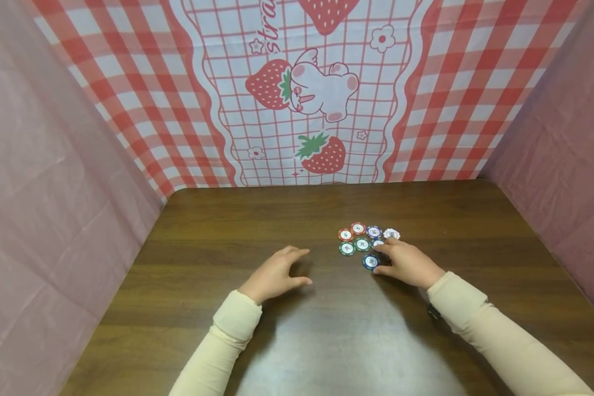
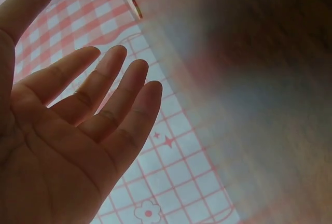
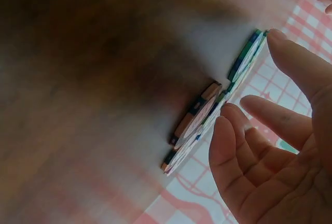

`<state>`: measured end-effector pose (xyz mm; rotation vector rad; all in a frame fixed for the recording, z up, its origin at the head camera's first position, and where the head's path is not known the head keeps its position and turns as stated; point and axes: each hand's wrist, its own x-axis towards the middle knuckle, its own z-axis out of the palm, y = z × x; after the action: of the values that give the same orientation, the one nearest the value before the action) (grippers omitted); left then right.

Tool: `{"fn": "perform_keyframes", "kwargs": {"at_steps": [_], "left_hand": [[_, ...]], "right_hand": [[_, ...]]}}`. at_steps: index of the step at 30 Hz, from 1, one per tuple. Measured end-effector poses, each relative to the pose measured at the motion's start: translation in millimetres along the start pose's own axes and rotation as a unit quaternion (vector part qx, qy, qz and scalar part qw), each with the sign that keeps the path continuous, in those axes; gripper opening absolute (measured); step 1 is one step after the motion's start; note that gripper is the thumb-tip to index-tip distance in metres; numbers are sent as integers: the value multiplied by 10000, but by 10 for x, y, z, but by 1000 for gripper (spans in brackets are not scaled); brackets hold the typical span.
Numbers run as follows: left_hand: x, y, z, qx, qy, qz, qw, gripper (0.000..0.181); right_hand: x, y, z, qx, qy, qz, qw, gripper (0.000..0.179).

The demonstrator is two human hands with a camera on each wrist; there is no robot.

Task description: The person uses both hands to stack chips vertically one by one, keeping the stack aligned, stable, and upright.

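Observation:
Several poker chips lie flat in a loose cluster on the wooden table, right of its middle. At the back are two red chips (image 1: 345, 235), a purple-blue chip (image 1: 374, 231) and a white chip (image 1: 391, 234). Two green chips (image 1: 362, 244) lie in front of them, and a dark blue chip (image 1: 371, 261) is nearest the person. My right hand (image 1: 408, 263) hovers at the cluster's right side, fingers loosely bent, thumb tip right at the blue chip's edge; its fingertips partly cover another chip. To the left, my left hand (image 1: 277, 275) holds nothing, thumb and fingers spread apart.
The brown wooden table (image 1: 203, 231) ends at a red-and-white strawberry cloth (image 1: 322, 99) hanging behind it. Pink fabric hangs on both sides. A small dark object (image 1: 433, 313) shows under the right cuff.

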<state>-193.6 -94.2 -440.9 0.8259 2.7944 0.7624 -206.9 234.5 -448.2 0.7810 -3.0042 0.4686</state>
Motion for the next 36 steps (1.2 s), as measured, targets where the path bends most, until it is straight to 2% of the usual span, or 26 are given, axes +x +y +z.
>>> {"fn": "perform_keyframes", "kwargs": {"at_steps": [4, 11, 19, 28, 36], "left_hand": [[-6, 11, 23, 19, -87, 64, 9999, 74], [-2, 19, 64, 1, -179, 192, 9997, 74], [7, 8, 95, -5, -353, 167, 9992, 75], [17, -26, 107, 121, -500, 260, 9983, 71], [36, -37, 97, -23, -443, 385, 9983, 66]], "right_hand": [[30, -12, 7, -106, -265, 58, 9996, 49], [73, -40, -9, -287, -480, -159, 9983, 43], [91, -82, -20, -331, -424, -352, 9979, 36], [138, -77, 3, -297, -374, -367, 9982, 30], [155, -71, 6, -155, -399, -290, 9987, 28]]}}
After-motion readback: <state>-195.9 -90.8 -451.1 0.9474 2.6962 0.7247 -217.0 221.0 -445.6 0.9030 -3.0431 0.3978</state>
